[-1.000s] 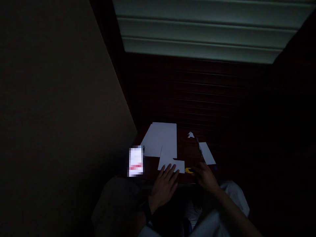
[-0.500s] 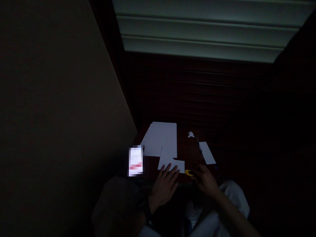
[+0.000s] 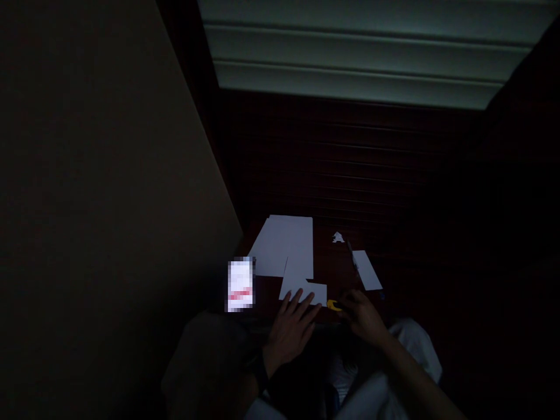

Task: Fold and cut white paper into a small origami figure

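Left hand (image 3: 291, 331): spread flat on white paper (image 3: 318, 290), seemingly to steady it. Right hand (image 3: 364, 316): apart, gripping yellow tool (image 3: 334, 305).

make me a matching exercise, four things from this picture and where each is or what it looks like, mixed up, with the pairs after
1. left hand
2. right hand
3. narrow white slip
4. pixelated rectangle

A. next to a dark slim object
B. holding a yellow tool
C. mostly white, partly red
D. spread on white paper

Pairs: 1-D, 2-B, 3-A, 4-C
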Demonstrator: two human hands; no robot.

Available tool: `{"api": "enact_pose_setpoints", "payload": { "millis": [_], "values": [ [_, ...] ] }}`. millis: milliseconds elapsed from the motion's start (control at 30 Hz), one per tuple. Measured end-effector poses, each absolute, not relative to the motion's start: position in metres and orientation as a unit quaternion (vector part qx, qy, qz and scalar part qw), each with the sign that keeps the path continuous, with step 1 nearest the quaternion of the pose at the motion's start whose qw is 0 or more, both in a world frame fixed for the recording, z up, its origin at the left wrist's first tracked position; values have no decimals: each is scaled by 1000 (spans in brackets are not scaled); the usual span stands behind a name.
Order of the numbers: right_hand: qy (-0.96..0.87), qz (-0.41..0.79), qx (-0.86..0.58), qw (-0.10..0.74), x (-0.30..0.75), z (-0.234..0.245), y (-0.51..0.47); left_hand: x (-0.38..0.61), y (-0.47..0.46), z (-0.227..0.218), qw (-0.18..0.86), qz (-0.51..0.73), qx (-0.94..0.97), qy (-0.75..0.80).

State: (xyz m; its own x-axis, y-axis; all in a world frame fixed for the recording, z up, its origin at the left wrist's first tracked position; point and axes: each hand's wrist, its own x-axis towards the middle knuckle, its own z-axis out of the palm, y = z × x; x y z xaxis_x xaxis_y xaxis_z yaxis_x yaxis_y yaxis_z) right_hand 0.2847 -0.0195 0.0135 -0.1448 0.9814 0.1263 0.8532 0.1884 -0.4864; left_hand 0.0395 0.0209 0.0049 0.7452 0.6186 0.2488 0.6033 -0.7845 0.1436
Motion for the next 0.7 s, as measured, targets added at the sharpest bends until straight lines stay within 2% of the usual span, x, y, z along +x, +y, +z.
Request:
{"api": "enact_pose_setpoints", "payload": {
  "millis": [700],
  "values": [
    [-746,139,-616,213,285,12,-18,40,22,8,28,141,937,320]
  ]
}}
